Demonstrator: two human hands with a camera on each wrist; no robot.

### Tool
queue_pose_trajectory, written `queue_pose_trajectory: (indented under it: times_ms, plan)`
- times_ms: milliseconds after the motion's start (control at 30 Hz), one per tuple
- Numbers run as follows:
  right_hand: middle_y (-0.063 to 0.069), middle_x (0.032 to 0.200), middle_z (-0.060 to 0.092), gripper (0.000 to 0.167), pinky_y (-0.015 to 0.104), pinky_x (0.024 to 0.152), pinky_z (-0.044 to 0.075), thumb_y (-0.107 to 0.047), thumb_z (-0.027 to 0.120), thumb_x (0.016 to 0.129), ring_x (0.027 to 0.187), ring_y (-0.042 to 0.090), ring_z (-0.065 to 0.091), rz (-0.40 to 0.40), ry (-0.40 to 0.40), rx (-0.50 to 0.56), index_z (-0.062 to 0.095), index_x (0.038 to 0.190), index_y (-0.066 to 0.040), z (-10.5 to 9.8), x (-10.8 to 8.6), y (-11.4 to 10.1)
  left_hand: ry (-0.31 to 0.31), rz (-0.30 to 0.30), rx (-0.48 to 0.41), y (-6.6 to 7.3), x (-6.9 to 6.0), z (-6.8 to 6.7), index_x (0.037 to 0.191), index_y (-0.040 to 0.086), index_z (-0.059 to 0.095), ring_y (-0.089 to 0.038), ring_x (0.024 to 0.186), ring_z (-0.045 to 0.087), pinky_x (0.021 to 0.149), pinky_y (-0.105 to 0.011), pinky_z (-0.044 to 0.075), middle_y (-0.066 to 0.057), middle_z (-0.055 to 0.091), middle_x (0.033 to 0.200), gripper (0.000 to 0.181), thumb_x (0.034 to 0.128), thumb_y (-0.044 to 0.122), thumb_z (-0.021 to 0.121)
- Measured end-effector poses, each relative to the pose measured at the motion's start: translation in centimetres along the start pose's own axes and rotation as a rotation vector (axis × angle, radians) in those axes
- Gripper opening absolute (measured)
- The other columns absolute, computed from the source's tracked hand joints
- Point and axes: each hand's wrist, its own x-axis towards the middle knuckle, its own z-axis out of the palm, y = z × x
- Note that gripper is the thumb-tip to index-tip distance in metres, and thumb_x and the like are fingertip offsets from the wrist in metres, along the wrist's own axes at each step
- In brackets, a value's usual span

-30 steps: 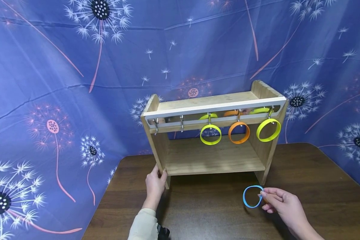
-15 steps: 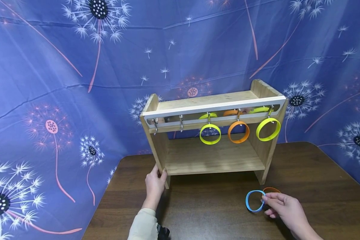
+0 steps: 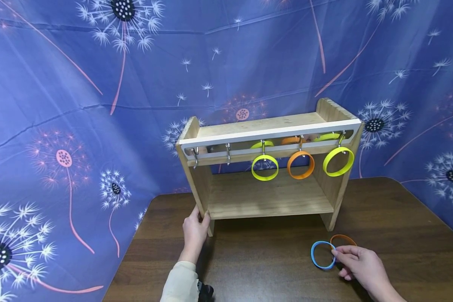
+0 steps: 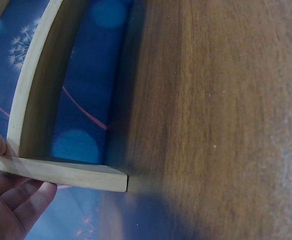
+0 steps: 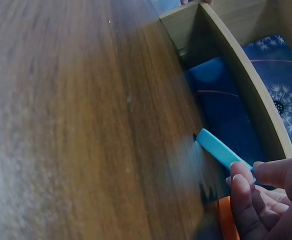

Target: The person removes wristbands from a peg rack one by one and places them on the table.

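A thin light-blue ring is pinched at its right side between the thumb and fingers of my right hand, low in front of the shelf's right end. Right behind it is an orange ring, close to the same fingers; whether they hold it too I cannot tell. In the right wrist view, the blue ring is edge-on at the fingertips, with the orange ring below. My left hand grips the lower left side panel of the wooden shelf, thumb in front.
Along the shelf's front rail are several metal hooks. A yellow ring, an orange hanging ring and another yellow ring hang on the right ones. The two left hooks carry nothing. Brown table below; blue dandelion cloth behind.
My right hand has shifted slightly right and down with the blue ring. The orange ring, mostly hidden by the fingers before, now shows behind it. My left hand stays on the panel.
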Motion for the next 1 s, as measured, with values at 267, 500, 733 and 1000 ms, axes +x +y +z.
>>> queue_pose_trajectory:
  times_ms: [267, 500, 733, 1000]
  plan:
    - [0.005, 0.076, 0.071, 0.042, 0.030, 0.055, 0.053, -0.026, 0.069, 0.091, 0.056, 0.019, 0.064, 0.028, -0.010, -0.070, 0.063, 0.115, 0.008, -0.19, 0.20, 0.30, -0.001, -0.005, 0.009, 0.01, 0.00, -0.01, 0.085, 0.015, 0.063, -0.031, 0.061, 0.061, 0.060, -0.047, 0.047, -0.002, 0.067, 0.066, 0.007, 0.0828, 0.016, 0.070]
    - [0.004, 0.070, 0.069, 0.039, 0.029, 0.052, 0.051, -0.028, 0.070, 0.090, 0.054, 0.019, 0.063, 0.026, -0.009, -0.143, 0.066, 0.110, 0.005, -0.23, 0.22, 0.65, -0.002, 0.007, 0.012, -0.08, -0.02, 0.03, 0.085, 0.014, 0.063, -0.031, 0.060, 0.061, 0.059, -0.047, 0.047, -0.001, 0.067, 0.067, 0.007, 0.0825, 0.015, 0.069]
    - [0.003, 0.067, 0.068, 0.036, 0.028, 0.051, 0.049, -0.030, 0.070, 0.090, 0.053, 0.019, 0.063, 0.009, 0.001, -0.212, 0.068, 0.106, 0.002, -0.25, 0.22, 0.68, 0.004, 0.006, 0.016, -0.11, 0.03, 0.08, 0.084, 0.014, 0.063, -0.033, 0.061, 0.062, 0.060, -0.048, 0.047, -0.002, 0.067, 0.067, 0.007, 0.0820, 0.015, 0.069]
    - [0.000, 0.065, 0.067, 0.035, 0.027, 0.053, 0.045, -0.034, 0.068, 0.090, 0.053, 0.016, 0.062, -0.006, 0.010, -0.302, 0.069, 0.105, -0.002, -0.53, 0.30, 0.69, -0.002, 0.002, 0.013, -0.10, 0.03, 0.05, 0.084, 0.015, 0.062, -0.030, 0.060, 0.061, 0.060, -0.047, 0.047, 0.000, 0.067, 0.066, 0.007, 0.0827, 0.016, 0.069]
